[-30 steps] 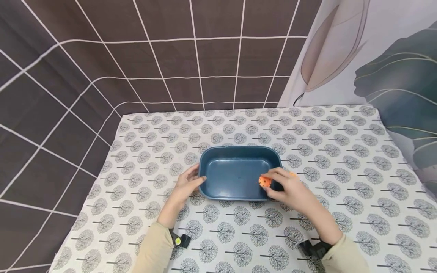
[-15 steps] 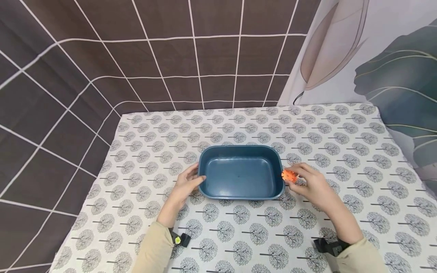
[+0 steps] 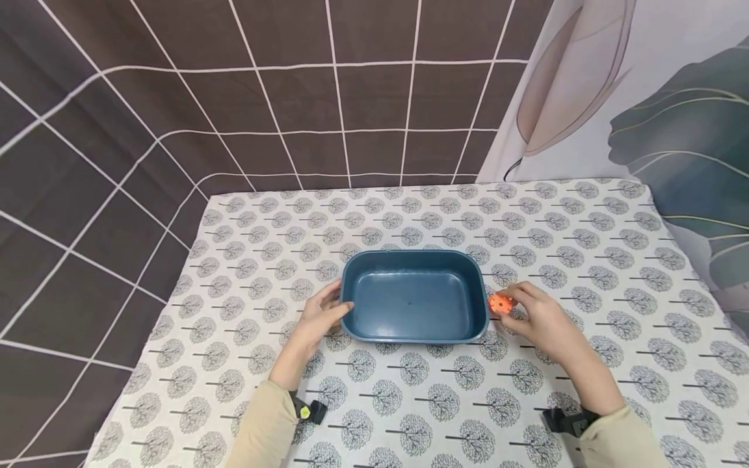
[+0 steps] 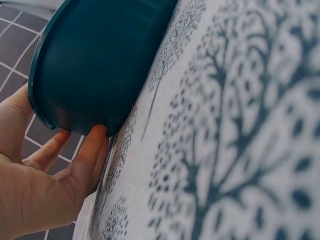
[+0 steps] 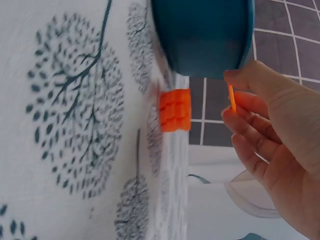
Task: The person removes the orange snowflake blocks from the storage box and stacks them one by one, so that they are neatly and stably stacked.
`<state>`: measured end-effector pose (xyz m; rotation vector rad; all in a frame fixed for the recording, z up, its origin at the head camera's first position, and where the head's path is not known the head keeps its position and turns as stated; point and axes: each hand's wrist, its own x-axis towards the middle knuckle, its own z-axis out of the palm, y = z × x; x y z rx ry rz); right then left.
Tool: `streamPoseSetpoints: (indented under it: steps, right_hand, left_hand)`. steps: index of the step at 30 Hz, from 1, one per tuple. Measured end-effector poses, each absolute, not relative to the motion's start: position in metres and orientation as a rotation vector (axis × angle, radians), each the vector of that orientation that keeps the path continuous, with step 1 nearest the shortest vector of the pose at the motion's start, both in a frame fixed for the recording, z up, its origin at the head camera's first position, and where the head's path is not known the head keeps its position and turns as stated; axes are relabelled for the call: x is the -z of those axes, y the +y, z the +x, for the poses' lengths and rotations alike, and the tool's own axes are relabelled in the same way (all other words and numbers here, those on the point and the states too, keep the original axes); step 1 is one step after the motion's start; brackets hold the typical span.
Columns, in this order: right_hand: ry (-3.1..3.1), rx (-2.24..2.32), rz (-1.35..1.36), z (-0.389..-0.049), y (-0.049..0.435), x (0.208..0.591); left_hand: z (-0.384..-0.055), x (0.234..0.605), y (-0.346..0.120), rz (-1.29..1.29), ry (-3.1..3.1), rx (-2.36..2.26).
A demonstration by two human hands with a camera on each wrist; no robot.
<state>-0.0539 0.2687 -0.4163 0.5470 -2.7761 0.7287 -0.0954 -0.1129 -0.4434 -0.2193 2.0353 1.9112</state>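
A dark blue rectangular plastic tub (image 3: 409,302) with rounded corners sits on the cloth, nothing lying inside it. My left hand (image 3: 318,316) holds its left end, thumb on the rim and fingertips (image 4: 95,137) against the outer wall. Just beyond the right end, my right hand (image 3: 538,322) pinches a thin orange disc (image 5: 232,98) with a notched edge and a small centre hole. Below that hand, close beside the tub, stands a short stack of orange discs (image 5: 175,110), seen edge-on in the right wrist view.
A white cloth (image 3: 421,396) printed with grey trees covers the table. Behind it hangs a dark curtain (image 3: 374,97) with a white grid, and a leaf-patterned curtain (image 3: 673,117) at the right. Each wrist wears a black strap.
My right hand has moved right with an orange disc, from over the tub's right end to just outside it, shifting slightly since half a second ago. My left hand and the tub stay put.
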Motion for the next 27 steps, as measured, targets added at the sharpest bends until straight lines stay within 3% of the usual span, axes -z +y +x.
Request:
streamPoseSetpoints:
  steps: [27]
  right_hand:
    - [-2.811, -0.582, 0.578, -0.059, 0.277, 0.431]
  left_hand:
    - [-0.094, 0.447, -0.11, -0.216, 2.035, -1.912]
